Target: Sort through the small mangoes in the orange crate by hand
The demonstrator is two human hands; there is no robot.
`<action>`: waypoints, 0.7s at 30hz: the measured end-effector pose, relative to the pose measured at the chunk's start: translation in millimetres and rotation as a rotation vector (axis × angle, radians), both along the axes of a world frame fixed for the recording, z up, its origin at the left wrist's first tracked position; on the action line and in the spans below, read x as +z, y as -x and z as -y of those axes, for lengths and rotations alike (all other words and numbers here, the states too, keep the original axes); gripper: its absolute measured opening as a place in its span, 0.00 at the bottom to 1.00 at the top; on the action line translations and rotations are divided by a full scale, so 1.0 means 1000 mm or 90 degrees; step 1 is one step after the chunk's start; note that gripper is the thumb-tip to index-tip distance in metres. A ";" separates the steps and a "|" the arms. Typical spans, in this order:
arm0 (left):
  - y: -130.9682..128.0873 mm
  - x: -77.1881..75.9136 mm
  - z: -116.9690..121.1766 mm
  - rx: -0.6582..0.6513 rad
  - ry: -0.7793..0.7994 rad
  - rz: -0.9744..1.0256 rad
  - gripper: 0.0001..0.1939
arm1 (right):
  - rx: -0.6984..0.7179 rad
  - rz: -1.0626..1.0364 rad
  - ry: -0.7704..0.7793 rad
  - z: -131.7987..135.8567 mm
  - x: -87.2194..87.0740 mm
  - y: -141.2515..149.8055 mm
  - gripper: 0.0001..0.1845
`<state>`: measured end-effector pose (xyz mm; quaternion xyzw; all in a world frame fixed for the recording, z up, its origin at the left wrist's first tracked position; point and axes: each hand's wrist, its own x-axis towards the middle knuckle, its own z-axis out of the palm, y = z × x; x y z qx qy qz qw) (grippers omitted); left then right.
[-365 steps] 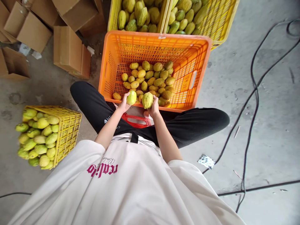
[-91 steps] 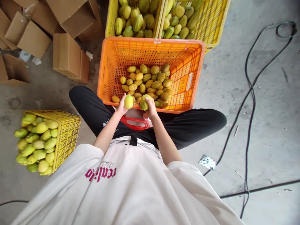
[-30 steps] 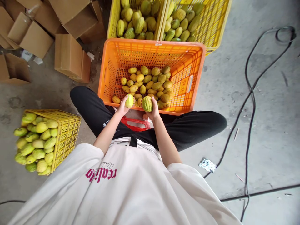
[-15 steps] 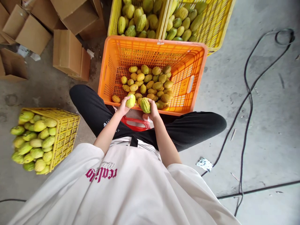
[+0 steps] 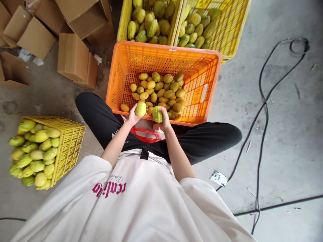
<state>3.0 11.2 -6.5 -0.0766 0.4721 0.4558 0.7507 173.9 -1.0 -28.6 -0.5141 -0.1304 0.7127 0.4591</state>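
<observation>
My left hand (image 5: 133,117) is closed around a smooth, pale yellow-green oval fruit (image 5: 140,109). In my right hand (image 5: 165,119) is a greener fruit (image 5: 157,114) with ribbed skin, gripped from its right side. Both fruits are held apart from each other, over the near rim of an orange plastic crate (image 5: 161,50). Inside that crate, many smaller yellow and greenish fruits (image 5: 158,86) lie loose on the bottom, mostly toward the middle and right. The undersides of the held fruits are hidden.
Two yellow crates (image 5: 228,37) of similar fruit stand beyond the orange one. At left is another yellow crate (image 5: 69,144), heaped with larger fruit. Cardboard boxes (image 5: 73,60) lie at upper left, a black cable (image 5: 262,134) at right. Something red (image 5: 145,134) sits between my legs.
The ribbed fruit has turned in my right hand, showing another side. The smooth fruit is slightly more exposed in my left hand. The camera view has shifted a little.
</observation>
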 end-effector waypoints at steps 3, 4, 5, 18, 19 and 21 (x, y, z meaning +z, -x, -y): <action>0.000 0.003 -0.001 0.001 -0.013 -0.002 0.17 | -0.024 -0.005 -0.032 0.002 -0.001 0.000 0.25; 0.000 0.004 -0.001 -0.002 -0.019 -0.004 0.16 | -0.018 -0.009 -0.033 0.002 -0.001 -0.001 0.25; 0.000 0.004 -0.001 -0.005 -0.025 -0.006 0.16 | -0.010 -0.015 -0.031 0.002 -0.001 -0.001 0.24; 0.000 -0.005 0.004 0.014 -0.061 -0.090 0.05 | -0.028 -0.113 0.079 -0.008 0.001 -0.003 0.18; 0.000 -0.004 0.003 0.028 -0.041 -0.093 0.04 | -0.028 -0.112 0.074 -0.007 0.000 -0.003 0.18; -0.001 -0.003 0.000 0.043 -0.009 -0.086 0.05 | -0.031 -0.108 0.064 -0.006 -0.003 -0.004 0.17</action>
